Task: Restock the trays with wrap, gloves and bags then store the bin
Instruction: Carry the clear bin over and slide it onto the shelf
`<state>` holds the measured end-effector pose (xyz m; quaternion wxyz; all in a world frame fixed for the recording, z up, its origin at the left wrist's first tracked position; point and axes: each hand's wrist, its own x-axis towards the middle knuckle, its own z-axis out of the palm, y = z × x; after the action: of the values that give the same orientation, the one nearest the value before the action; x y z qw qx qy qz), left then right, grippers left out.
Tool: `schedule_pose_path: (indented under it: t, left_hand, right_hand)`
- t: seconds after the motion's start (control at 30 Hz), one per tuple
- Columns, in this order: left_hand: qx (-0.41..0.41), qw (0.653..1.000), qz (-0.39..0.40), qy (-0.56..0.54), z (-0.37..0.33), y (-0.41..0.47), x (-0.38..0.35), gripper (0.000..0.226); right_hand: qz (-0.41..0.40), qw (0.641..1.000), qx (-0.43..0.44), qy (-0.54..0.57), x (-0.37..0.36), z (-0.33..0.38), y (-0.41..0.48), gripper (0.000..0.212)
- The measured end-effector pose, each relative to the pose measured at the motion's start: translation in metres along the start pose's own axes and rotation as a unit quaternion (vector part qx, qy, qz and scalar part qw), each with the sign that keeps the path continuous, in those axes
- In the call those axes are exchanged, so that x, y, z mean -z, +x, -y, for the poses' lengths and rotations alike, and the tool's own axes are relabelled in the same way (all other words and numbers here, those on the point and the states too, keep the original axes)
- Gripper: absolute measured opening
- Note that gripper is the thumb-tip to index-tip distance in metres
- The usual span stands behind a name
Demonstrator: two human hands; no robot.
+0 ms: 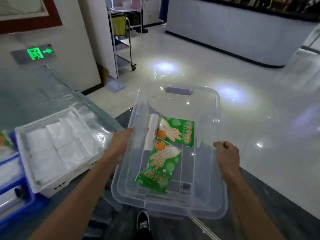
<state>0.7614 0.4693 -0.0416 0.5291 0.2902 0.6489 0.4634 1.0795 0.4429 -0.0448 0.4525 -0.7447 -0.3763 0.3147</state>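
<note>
**Two bare forearms, one clear bin**

Bare forearms reach forward from the bottom edge, and below them a black shoe (142, 222) with white laces stands on dark flooring. The left hand (121, 142) clasps the left long rim of the bin (214, 104), with its thumb lying along the edge. The right hand (226, 153) is curled over the opposite rim, knuckles up. Both hands grip the bin and hold it in front of the person, just right of the table.

It is a see-through plastic tub, rectangular with rounded corners and a moulded handle at the far end. Inside lie two flat green glove packs, one near (159, 163) and one farther (178, 130), each glossy and printed with pale hands. A slim white roll of wrap (152, 132) lies beside them.

To the left, a white perforated tray (57, 181) holds folded, cloudy plastic bags (57, 146). A blue tray (10, 217) sits beside it at the frame's edge. Both rest on a table (43, 94) under a shiny grey sheet.

Beyond, polished pale floor tiles (190, 70) mirror the ceiling lights. A green exit sign (39, 53) glows low on the wall, a wheeled metal cart (128, 40) stands further off, and a long white counter (225, 32) curves across the back.
</note>
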Motion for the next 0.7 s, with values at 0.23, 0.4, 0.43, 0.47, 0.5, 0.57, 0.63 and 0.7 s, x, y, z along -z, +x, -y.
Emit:
schedule_pose_path:
  t: [0.23,0.4,0.43,0.47,0.5,0.57,0.63,0.7]
  left_hand:
    - [0.016,0.997,0.036,0.059,-0.018,0.085,-0.066,0.034]
    - [0.006,0.989,0.066,0.133,-0.026,0.152,-0.129,0.035]
    - [0.009,0.988,0.068,0.138,-0.026,0.167,-0.145,0.038]
    - [0.009,0.987,0.075,0.141,-0.028,0.18,-0.161,0.042]
    - [0.01,0.986,0.082,0.146,-0.03,0.195,-0.177,0.041]
    - [0.003,0.983,0.096,0.159,-0.036,0.222,-0.211,0.036]
    - [0.002,0.982,0.095,0.165,-0.047,0.25,-0.248,0.033]
    - [0.009,0.983,0.085,0.165,-0.056,0.284,-0.282,0.036]
  right_hand:
    - [-0.063,0.997,-0.034,-0.03,-0.01,-0.005,0.072,0.02]
    - [-0.111,0.99,-0.088,-0.008,-0.007,-0.018,0.129,0.023]
    - [-0.118,0.988,-0.096,-0.005,-0.007,-0.021,0.143,0.023]
    - [-0.125,0.987,-0.103,-0.003,-0.007,-0.024,0.16,0.023]
    - [-0.131,0.985,-0.109,-0.001,-0.006,-0.027,0.178,0.022]
    - [-0.136,0.983,-0.12,0.005,-0.008,-0.031,0.218,0.018]
    - [-0.137,0.982,-0.127,0.02,-0.009,-0.031,0.265,0.016]
    - [-0.132,0.983,-0.123,0.025,-0.01,-0.027,0.314,0.017]
